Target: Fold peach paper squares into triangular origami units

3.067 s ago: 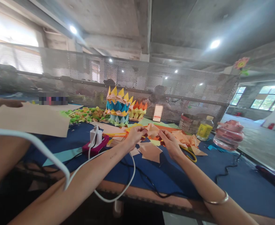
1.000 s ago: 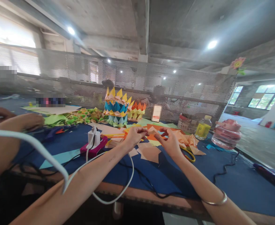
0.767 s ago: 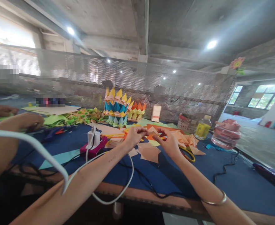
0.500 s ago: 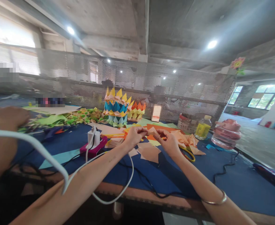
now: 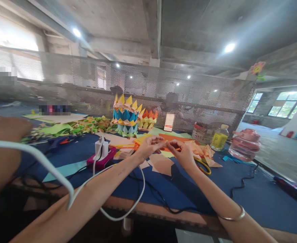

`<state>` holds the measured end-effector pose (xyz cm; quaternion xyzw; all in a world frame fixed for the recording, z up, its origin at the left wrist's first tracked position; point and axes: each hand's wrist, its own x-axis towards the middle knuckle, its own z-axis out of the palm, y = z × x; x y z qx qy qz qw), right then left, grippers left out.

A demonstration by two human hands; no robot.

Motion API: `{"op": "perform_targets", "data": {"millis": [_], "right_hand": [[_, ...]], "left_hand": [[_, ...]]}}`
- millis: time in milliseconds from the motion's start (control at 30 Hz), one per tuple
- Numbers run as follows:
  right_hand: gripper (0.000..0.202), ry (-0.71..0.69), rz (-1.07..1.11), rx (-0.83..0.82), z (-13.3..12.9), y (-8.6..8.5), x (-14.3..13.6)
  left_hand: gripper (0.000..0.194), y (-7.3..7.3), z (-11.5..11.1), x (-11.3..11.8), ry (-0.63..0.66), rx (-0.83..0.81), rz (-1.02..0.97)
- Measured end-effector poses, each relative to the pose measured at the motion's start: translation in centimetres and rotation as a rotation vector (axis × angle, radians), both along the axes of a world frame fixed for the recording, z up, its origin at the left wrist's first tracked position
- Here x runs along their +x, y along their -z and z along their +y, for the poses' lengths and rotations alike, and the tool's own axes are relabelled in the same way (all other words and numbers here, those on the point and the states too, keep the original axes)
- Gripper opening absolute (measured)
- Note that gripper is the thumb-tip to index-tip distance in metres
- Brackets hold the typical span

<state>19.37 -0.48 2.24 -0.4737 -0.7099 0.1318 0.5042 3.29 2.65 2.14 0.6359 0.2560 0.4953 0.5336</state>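
Note:
My left hand [image 5: 148,147] and my right hand [image 5: 183,154] meet fingertip to fingertip over the middle of the table. Both are closed in a pinch on a small folded piece of peach paper, now almost hidden by the fingers. Beneath them, cut peach paper pieces [image 5: 161,164] lie on the blue tabletop. Folded peach paper [image 5: 196,149] is heaped just beyond my right hand, near the yellow handles [image 5: 204,167] of a tool partly covered by the hand. Orange paper [image 5: 179,137] lies behind both hands.
Paper crowns [image 5: 127,116] stand at the back. A magenta power strip [image 5: 101,162] with a white charger and cables is left of my hands. A yellow-labelled bottle [image 5: 219,139] and a pink jug [image 5: 244,145] stand right. Another person's arm [image 5: 4,152] reaches in at left.
My fingertips have come closer together over the peach paper, which showed plainly between them before and is now mostly covered. The left fingers have moved slightly right.

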Motion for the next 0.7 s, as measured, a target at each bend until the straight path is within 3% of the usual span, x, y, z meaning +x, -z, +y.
{"op": "perform_targets", "data": {"millis": [700], "right_hand": [[0.032,-0.039,-0.011,0.047,0.38,0.57,0.06]], "left_hand": [[0.034,0.53,0.73,0.05,-0.038,-0.033,-0.017]]}}
